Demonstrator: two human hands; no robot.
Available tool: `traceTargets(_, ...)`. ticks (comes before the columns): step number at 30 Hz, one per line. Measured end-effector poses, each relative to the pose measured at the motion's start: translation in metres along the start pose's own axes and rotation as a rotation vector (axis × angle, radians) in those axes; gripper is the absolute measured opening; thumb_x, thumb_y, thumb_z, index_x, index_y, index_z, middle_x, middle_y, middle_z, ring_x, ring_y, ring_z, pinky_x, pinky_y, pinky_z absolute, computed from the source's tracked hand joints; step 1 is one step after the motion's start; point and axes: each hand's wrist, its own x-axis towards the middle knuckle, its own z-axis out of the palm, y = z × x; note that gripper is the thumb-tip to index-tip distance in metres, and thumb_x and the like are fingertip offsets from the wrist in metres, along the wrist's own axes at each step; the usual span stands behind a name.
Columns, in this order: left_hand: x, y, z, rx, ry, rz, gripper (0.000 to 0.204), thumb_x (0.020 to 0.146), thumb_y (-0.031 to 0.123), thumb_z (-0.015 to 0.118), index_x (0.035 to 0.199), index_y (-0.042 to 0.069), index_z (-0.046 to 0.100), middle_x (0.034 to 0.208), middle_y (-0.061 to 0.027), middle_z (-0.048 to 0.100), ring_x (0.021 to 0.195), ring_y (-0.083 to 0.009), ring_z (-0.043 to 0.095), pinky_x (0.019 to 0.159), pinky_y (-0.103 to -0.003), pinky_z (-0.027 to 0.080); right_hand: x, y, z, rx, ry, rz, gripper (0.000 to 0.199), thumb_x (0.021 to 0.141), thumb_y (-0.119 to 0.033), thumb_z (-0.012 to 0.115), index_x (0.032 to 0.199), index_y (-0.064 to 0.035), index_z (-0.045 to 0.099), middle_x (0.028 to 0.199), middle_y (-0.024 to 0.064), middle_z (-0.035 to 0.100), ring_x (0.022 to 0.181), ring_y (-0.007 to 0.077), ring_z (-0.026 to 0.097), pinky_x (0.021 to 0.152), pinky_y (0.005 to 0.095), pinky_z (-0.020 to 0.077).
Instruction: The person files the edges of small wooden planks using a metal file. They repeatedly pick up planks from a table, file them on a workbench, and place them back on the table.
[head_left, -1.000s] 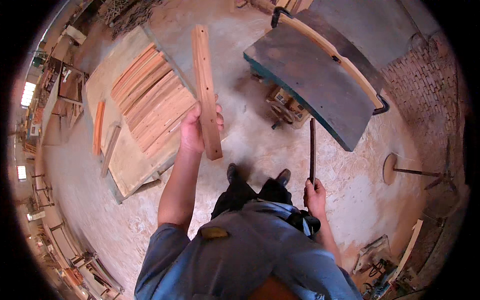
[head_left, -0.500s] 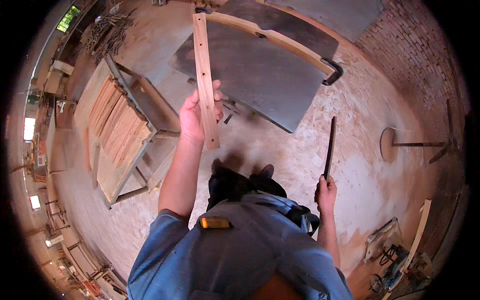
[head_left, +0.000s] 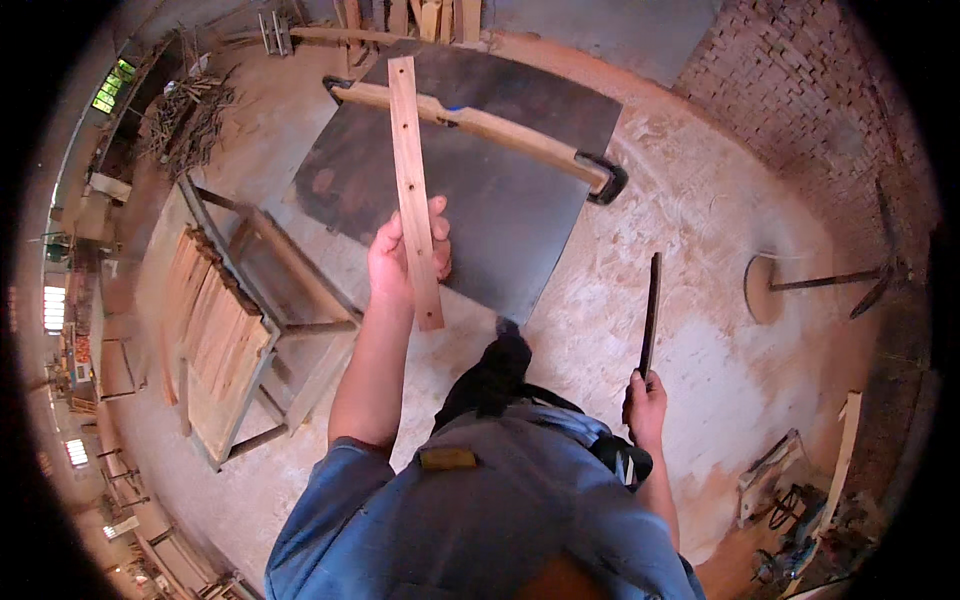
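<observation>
In my left hand (head_left: 408, 258) is a pale wooden strip (head_left: 409, 170) with a row of several small holes, tilted slightly off upright; my fingers and thumb close around its lower part. Lower on the right, my right hand (head_left: 644, 402) grips a thin, dark, straight bar (head_left: 652, 310) by its near end, and the bar points away from me. Beyond the strip stands a dark flat-topped table (head_left: 510, 220). Across it lies a long wooden bar (head_left: 510, 135), with a black clamp (head_left: 604, 180) at its right end and another (head_left: 337, 88) at its left.
A low wooden-framed stand (head_left: 225, 400) on the left bears several rough boards (head_left: 195, 310). A round disc (head_left: 762, 289) on a dark rod is at the right. Scrap wood (head_left: 190, 125) is heaped at the far left. Clutter (head_left: 800, 520) lies low on the right, by a brick wall (head_left: 770, 80).
The dark table has come nearer and shows more of its far side, and one leg is now stepped forward. Both hands keep their hold on the wooden strip and dark bar.
</observation>
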Motion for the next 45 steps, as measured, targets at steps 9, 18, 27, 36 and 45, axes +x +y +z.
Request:
traceTargets(9,0.051,-0.007,-0.015,-0.064,-0.047,-0.002,0.058,0.094,0.043,0.047,0.134,0.0,0.047,0.091,-0.0102,0.062,0.06,-0.0204,0.057,0.05,-0.031,0.049,0.074,-0.069,0.001,-0.119,-0.076,-0.025,0.019,0.097,-0.024,0.056,0.088,-0.0088,0.05,0.058,-0.0049,0.043,0.042,0.0047,0.037,0.036,0.0236,0.0303)
traceTargets(18,0.052,-0.021,0.001,0.089,0.109,0.083,0.054,0.091,0.039,0.054,0.13,0.001,0.049,0.089,-0.0113,0.063,0.064,-0.0235,0.062,0.058,-0.034,0.053,0.139,-0.095,-0.005,-0.239,-0.228,0.035,0.021,0.097,-0.026,0.056,0.086,-0.0083,0.051,0.057,-0.0037,0.044,0.041,0.0057,0.039,0.036,0.0245,0.0314)
traceTargets(27,0.044,-0.085,0.067,2.033,0.836,0.614,0.047,0.074,0.023,0.075,0.116,0.01,0.058,0.095,-0.0124,0.064,0.083,-0.033,0.065,0.067,-0.042,0.054,0.234,-0.143,-0.077,-0.368,-0.347,-0.062,0.019,0.089,-0.017,0.064,0.082,-0.0076,0.049,0.055,-0.0002,0.047,0.041,0.0103,0.046,0.036,0.0278,0.0356)
traceTargets(36,0.047,-0.134,0.125,2.364,0.418,0.605,0.033,0.077,0.02,0.072,0.107,0.012,0.062,0.086,-0.0063,0.06,0.073,-0.026,0.062,0.064,-0.037,0.051,0.273,-0.234,-0.055,-0.193,-0.579,-0.25,0.036,0.096,-0.024,0.057,0.122,0.0015,0.058,0.103,0.0096,0.064,0.078,0.0166,0.066,0.063,0.0269,0.0525)
traceTargets(45,0.062,-0.142,0.122,2.379,0.101,0.49,0.045,0.074,0.017,0.072,0.116,0.011,0.06,0.09,-0.0082,0.06,0.079,-0.0284,0.062,0.066,-0.039,0.052,0.269,-0.225,-0.015,0.006,-0.881,-0.413,0.044,0.096,-0.003,0.05,0.139,0.0025,0.043,0.14,0.012,0.046,0.123,0.0218,0.052,0.087,0.0367,0.0577)
